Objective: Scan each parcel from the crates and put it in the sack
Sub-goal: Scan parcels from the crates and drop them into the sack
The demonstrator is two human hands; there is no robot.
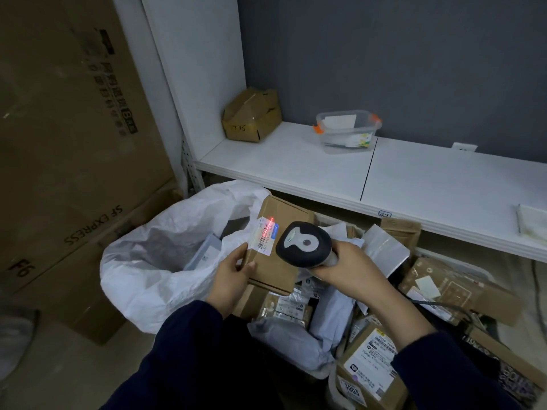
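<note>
My left hand (229, 275) grips the near left corner of a flat brown cardboard parcel (279, 247), holding it above the crates. A white label (265, 236) on its left edge is lit by a red scan line. My right hand (347, 266) holds a black and grey barcode scanner (303, 244) by the handle, its head pointing at the label. To the left stands the open white sack (154, 261), a pale parcel visible inside it. Several boxes and grey mailer bags (365, 359) fill the crates below my arms.
A white shelf (414, 179) runs behind the crates, carrying a crumpled cardboard box (251, 115) and a clear plastic tub (346, 131) with orange clips. Large brown cartons (65, 143) are stacked on the left. Bare floor shows at the lower left.
</note>
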